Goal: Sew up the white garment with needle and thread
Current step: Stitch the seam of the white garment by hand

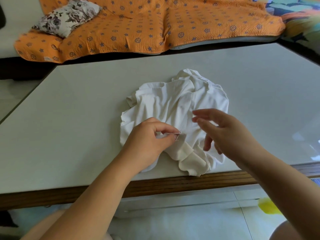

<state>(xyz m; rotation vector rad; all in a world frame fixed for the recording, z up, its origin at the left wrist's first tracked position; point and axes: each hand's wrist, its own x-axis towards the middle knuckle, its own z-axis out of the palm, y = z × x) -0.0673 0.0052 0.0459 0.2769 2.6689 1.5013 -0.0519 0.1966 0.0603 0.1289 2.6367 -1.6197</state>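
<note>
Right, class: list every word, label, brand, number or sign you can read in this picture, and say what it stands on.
No readable text anywhere.
Orange quilt: printed stars and wheel shapes only, no letters.
Small pale patch, perhaps a tag, at the quilt's near corner: too small to read.
White garment: no print or label showing.

Bare table (78, 104) around garment (173, 104)

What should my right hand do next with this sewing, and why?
Probably pinch the needle with the right hand and draw it through: it sticks out at the white garment fold that the left hand pinches, while the right hand hovers open.
</note>
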